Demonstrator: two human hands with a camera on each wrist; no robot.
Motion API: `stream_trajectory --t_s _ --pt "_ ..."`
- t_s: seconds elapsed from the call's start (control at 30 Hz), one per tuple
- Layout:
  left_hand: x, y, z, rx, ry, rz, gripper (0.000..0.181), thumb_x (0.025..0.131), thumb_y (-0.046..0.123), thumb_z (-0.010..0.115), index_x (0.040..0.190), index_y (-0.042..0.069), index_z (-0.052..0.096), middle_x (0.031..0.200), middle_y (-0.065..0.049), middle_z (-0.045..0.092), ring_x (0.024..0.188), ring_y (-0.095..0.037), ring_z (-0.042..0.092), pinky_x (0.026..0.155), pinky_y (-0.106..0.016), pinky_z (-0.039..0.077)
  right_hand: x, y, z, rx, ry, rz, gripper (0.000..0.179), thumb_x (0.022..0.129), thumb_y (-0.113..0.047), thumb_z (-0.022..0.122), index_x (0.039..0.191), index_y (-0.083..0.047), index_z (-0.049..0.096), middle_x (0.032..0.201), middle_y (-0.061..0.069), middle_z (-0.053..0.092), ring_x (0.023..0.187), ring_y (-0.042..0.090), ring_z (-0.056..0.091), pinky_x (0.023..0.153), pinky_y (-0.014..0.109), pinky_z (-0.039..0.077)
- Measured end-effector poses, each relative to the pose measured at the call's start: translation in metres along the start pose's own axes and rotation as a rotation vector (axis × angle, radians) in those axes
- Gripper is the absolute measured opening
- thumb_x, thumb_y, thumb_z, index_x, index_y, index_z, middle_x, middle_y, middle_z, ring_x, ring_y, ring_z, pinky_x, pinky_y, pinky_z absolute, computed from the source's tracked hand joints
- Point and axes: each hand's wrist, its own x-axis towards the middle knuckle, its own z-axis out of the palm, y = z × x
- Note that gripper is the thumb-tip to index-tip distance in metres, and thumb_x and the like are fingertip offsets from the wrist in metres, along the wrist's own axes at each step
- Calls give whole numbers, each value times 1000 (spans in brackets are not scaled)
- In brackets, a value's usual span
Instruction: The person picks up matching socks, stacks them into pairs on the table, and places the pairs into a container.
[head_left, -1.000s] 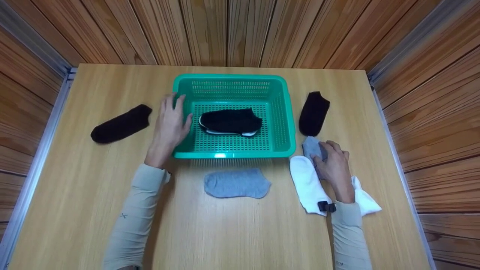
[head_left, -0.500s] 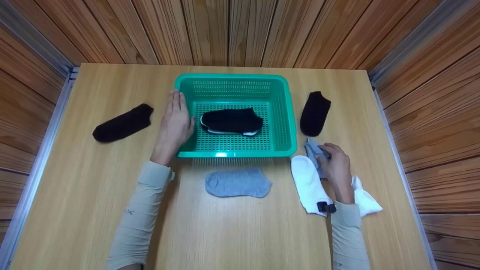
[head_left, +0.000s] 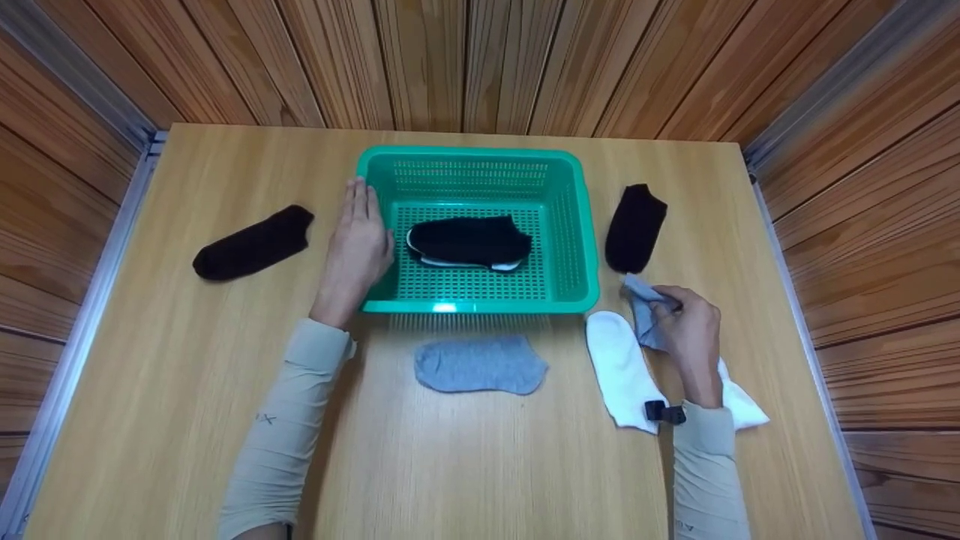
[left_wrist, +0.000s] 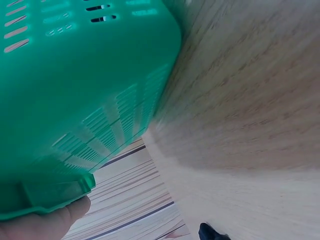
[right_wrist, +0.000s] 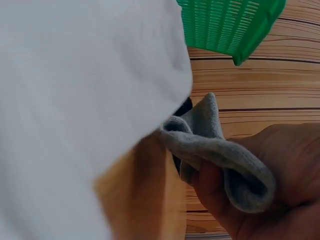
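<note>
My right hand (head_left: 690,330) pinches a grey sock (right_wrist: 215,155), which bunches and folds between thumb and fingers in the right wrist view. Just left of it lies a white sock (head_left: 621,371) flat on the table. Along the left rim of a green basket (head_left: 480,307), my left hand (head_left: 356,247) rests with fingers straight and together. In the left wrist view, part of that hand (left_wrist: 50,220) touches the basket's rim from outside. Inside the basket lies a black sock (head_left: 469,238) with white edges showing beneath it.
Another grey sock (head_left: 480,365) lies in front of the basket. One black sock (head_left: 253,244) is on the left, a second black sock (head_left: 636,229) on the right. Beside the right wrist, a white sock (head_left: 739,401) is partly covered by the arm. Wooden walls (head_left: 465,67) enclose the table.
My right hand has bunched the grey sock up from lying flatter on the table. The left hand's spread fingers have come together against the basket rim.
</note>
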Motion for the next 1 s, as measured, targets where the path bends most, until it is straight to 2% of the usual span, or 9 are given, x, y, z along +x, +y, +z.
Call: stream_trajectory --t_s 0.13,0.3,0.47,0.7,0.83,1.0 --pt "0 1 -1 5 -2 -7 63 108 18 52 154 -19 31 166 -37 25 160 -47 24 133 -50 20 1 -4 -9 17 41 10 28 97 -3 66 123 -3 76 113 22 77 90 28 65 66 15 38" --pt "0 1 -1 14 -27 -17 62 108 18 50 154 -19 31 167 -37 24 160 -47 22 133 -49 19 -2 -12 -19 62 37 42 29 100 -6 65 127 -7 75 116 19 76 98 27 65 66 13 38" --pt "-1 0 -1 17 -18 -21 62 109 19 50 155 -18 32 167 -36 25 161 -46 22 133 -50 20 -10 -22 -23 88 35 19 30 100 -7 66 129 -6 74 121 19 75 103 30 67 62 12 39" --pt "-1 0 -1 -16 -21 -27 61 109 20 49 155 -17 32 168 -35 22 161 -46 20 133 -51 19 -20 -32 -23 105 52 -13 29 99 -5 68 127 -5 74 121 18 75 104 28 69 72 1 39" --pt "-1 1 -2 -41 -32 -46 63 109 22 51 157 -14 32 170 -33 20 162 -44 18 133 -51 19 -27 -36 -19 121 20 -37 29 99 -5 69 127 -4 74 123 19 75 104 29 69 73 -1 40" --pt "-1 1 -2 -45 -19 -45 62 109 22 52 157 -13 33 171 -32 21 162 -44 19 132 -51 21 -39 -41 -14 125 -70 -33 30 100 -7 68 130 -6 72 124 18 74 108 30 70 76 0 43"
